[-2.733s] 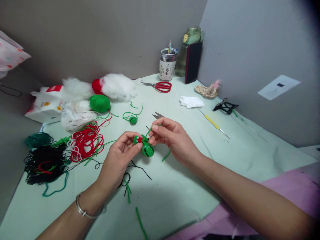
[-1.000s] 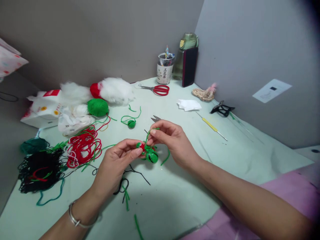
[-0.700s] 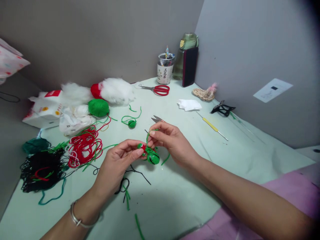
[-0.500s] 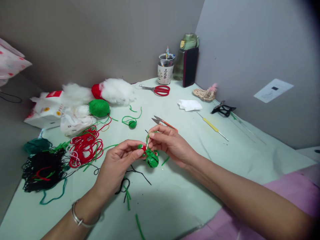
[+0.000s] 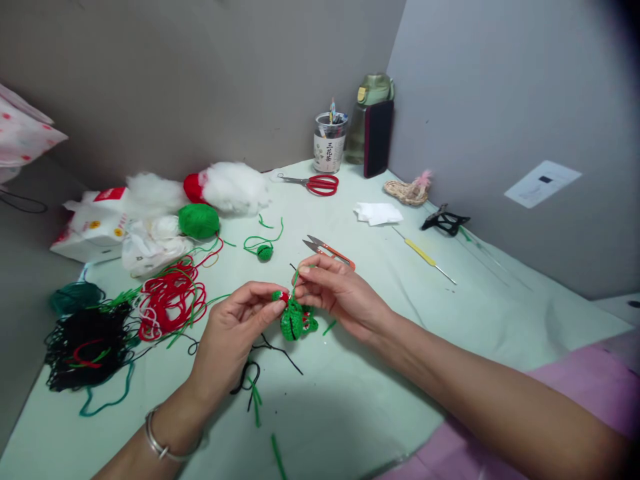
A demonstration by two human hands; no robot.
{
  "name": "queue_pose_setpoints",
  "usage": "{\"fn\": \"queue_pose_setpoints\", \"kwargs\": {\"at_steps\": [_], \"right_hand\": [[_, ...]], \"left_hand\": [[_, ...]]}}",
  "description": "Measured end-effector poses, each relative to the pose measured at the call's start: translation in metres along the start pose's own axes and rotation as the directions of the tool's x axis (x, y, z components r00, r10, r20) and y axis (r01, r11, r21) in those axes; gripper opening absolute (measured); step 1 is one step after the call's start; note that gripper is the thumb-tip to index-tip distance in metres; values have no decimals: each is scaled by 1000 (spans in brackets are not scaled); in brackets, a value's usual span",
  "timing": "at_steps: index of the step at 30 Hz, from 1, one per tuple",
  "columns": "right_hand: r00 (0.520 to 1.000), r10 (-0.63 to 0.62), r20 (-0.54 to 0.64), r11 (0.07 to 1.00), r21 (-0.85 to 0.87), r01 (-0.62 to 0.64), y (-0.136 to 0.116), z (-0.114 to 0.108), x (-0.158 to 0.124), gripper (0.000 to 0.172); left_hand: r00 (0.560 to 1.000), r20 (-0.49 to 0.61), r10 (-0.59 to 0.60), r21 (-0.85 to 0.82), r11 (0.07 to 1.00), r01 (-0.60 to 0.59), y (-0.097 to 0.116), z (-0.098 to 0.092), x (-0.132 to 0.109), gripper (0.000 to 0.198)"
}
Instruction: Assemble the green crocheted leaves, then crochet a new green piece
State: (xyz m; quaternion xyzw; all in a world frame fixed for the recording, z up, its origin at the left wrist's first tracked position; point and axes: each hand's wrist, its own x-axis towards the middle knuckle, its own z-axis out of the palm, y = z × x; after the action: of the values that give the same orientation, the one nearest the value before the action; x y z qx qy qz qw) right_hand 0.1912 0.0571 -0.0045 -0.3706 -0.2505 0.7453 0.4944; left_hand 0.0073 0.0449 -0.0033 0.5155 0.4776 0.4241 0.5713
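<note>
In the head view, my left hand pinches a small red and green crochet piece between thumb and forefinger. Below it hangs a green crochet ball with a black stripe, joined to more red and green crochet work at its right. My right hand is closed at the fingertips on a green yarn strand that runs down to the piece. A tiny pale glint shows at the strand's lower end; whether it is a needle, I cannot tell. Orange-handled thread snips lie just beyond my right hand.
Tangled red yarn, black yarn and a green yarn ball lie at left, near white stuffing. A small green crochet ball, red-handled scissors and a yellow-handled crochet hook lie farther back.
The striped green ball has turned and shifted slightly left, showing more red and green work beside it. The pale needle seen earlier between my hands is mostly out of sight; green strand shows there.
</note>
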Motion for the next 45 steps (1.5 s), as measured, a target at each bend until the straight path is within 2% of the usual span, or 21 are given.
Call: {"fn": "queue_pose_setpoints", "kwargs": {"at_steps": [11,21,25,29,31,32,33,35,37,38,39,41,43,45], "right_hand": [[999,-49,-17,998,-39,48,1,6,-4,24],[1000,9,9,1000,-25,-9,5,5,-4,23],[998,23,57,996,-88,-18,6,5,-4,25],[995,9,104,970,-242,17,1,2,-2,25],[992,-85,92,920,-376,114,-4,1,-3,22],[979,-186,77,864,-462,201,-6,2,-6,19],[946,-315,77,776,-554,303,-7,4,-9,13],[817,-553,165,513,-705,490,-6,8,-16,8],[710,-613,347,283,-742,608,0,12,-22,16],[688,-594,416,219,-740,636,4,13,-25,17],[686,-566,457,177,-745,643,8,13,-26,20],[722,-512,464,158,-776,611,15,13,-25,23],[773,-470,426,206,-798,566,19,11,-22,20],[797,-441,413,275,-783,558,17,9,-20,18]], "left_hand": [[1000,9,6,-3,1000,-6,-2,-3,0,11],[999,-33,-21,-51,998,19,0,-1,1,14],[1000,-18,-24,-69,997,23,-1,-1,0,12],[999,15,-36,-95,995,38,-6,-1,0,11],[999,-5,-34,-121,992,33,-8,-1,1,12],[999,-26,-31,-130,991,28,-8,-1,2,13],[998,-49,-27,-133,991,20,-8,-1,2,13],[996,-90,-8,-121,993,-3,-7,-1,2,13],[994,-111,16,-91,996,-26,-5,0,2,13],[993,-114,29,-72,997,-37,-5,0,2,12],[993,-116,38,-56,997,-45,-5,0,2,12],[992,-123,40,-46,998,-46,-6,-1,2,12],[991,-132,27,-63,997,-36,-8,-2,3,15],[993,-119,-9,-99,995,-3,-9,-4,5,23]]}}
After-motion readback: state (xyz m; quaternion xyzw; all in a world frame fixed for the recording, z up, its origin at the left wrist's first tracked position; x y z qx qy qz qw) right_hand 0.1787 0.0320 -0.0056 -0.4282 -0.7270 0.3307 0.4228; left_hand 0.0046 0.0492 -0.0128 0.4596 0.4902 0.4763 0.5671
